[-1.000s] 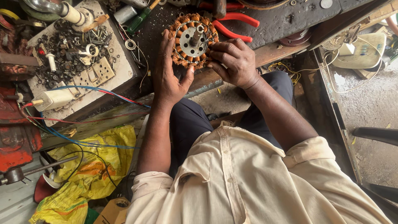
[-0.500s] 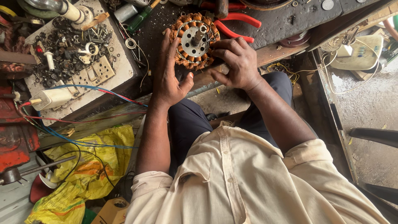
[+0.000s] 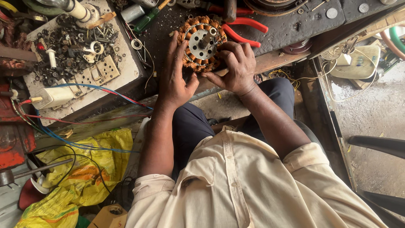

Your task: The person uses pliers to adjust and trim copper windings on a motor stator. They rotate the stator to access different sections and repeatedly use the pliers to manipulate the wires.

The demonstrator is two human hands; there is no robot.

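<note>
A round motor stator point(image 3: 201, 42) with copper windings around a silver hub lies on the dark workbench point(image 3: 291, 29). My left hand point(image 3: 175, 76) holds its left rim, fingers stretched up along the coils. My right hand point(image 3: 234, 67) grips the lower right rim, with thumb and fingers pinching at the windings. Both forearms reach up from my lap; I wear a cream shirt and dark trousers.
Red-handled pliers point(image 3: 244, 31) lie just right of the stator. A green-handled screwdriver point(image 3: 147, 19) lies to the upper left. A tray of screws and small metal parts point(image 3: 76, 50) sits at left, with blue and red wires point(image 3: 84, 90). Yellow sacks point(image 3: 80, 177) lie on the floor.
My right hand has shifted lower on the stator's rim, fingers now curled at its bottom right edge. My left hand stays on the left side.
</note>
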